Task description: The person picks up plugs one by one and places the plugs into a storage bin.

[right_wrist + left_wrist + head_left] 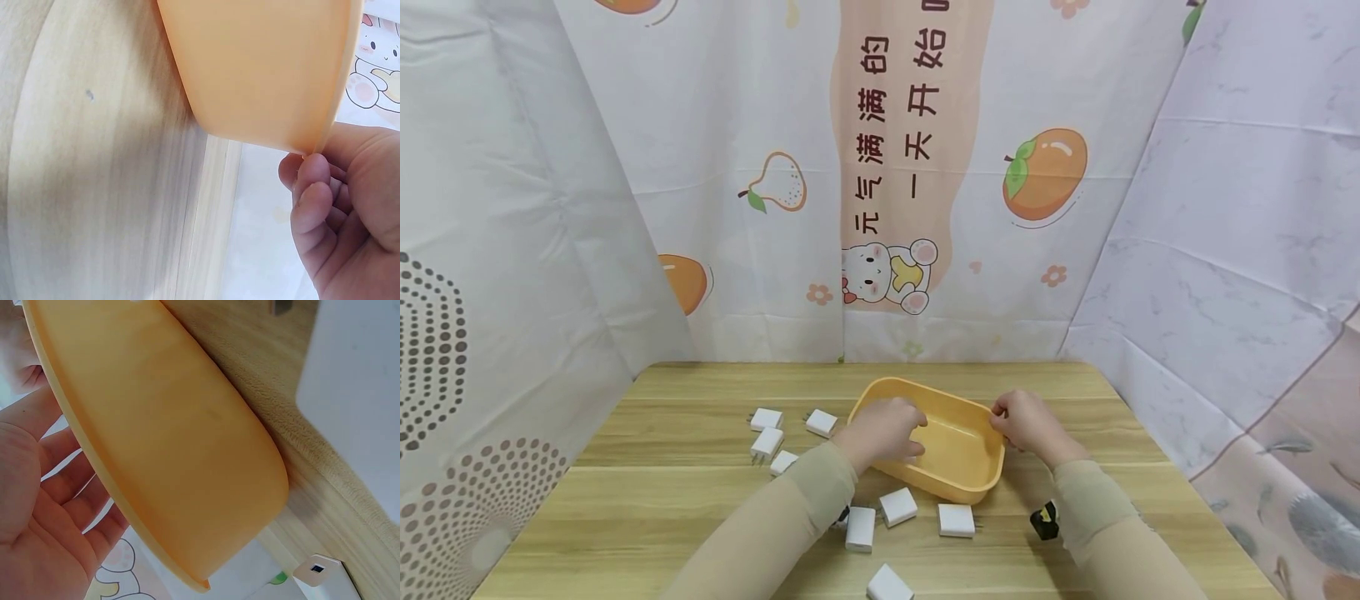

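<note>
Pinches tray (958,454) at 3 o'clock with right hand (1030,422), spreads fingers (69,478) of left hand (886,429) above; seems barely begun, with chargers (861,529) outside.

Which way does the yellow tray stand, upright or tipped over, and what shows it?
Upright. In the head view, the yellow tray opens upward, with its inner floor showing.

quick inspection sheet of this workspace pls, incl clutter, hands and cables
Surface: light-brown wood-grain tabletop
Job's things: yellow, rounded-rectangular tray, apparently plastic; at least eight white, boxy chargers scattered left of it and in front
Clutter: small black object by the beige right sleeve, unidentified
Hands: left hand over the tray, nothing seen in it; right hand pinches the tray's edge
Cables: nothing seen
Surroundings: pale printed fabric curtains behind and at both sides
</note>
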The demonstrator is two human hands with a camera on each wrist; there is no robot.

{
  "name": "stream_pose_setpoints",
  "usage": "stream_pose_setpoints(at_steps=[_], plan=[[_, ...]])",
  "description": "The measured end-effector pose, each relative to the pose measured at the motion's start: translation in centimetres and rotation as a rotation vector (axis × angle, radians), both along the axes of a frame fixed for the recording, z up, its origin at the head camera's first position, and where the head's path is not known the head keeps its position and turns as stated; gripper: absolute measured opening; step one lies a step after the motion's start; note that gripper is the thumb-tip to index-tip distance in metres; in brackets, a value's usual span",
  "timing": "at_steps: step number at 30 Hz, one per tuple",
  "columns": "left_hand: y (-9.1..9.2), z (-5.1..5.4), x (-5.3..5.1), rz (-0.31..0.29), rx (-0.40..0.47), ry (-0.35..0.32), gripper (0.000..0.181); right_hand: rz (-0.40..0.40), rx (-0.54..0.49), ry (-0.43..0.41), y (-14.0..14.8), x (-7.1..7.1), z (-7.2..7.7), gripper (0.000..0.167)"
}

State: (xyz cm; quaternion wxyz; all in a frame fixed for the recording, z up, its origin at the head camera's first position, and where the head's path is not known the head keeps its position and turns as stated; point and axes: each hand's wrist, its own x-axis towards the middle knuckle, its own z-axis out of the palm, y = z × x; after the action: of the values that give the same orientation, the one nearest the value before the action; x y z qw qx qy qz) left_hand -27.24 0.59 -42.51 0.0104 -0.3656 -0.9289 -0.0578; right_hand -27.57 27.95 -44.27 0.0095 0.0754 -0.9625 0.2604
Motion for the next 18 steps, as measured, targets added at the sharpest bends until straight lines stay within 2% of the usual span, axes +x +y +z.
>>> stream_pose_setpoints(at_steps=[9,18], plan=[[-0.3,0.5,0.1,-0.013,0.022,0.011,0.041,0.011,0.0,0.002,0.0,0.0,-0.1,0.01],[-1.9,1.5,0.3,-0.028,0.071,0.022,0.041,0.005,0.0,0.013,-0.1,0.1,0.1,0.01]])
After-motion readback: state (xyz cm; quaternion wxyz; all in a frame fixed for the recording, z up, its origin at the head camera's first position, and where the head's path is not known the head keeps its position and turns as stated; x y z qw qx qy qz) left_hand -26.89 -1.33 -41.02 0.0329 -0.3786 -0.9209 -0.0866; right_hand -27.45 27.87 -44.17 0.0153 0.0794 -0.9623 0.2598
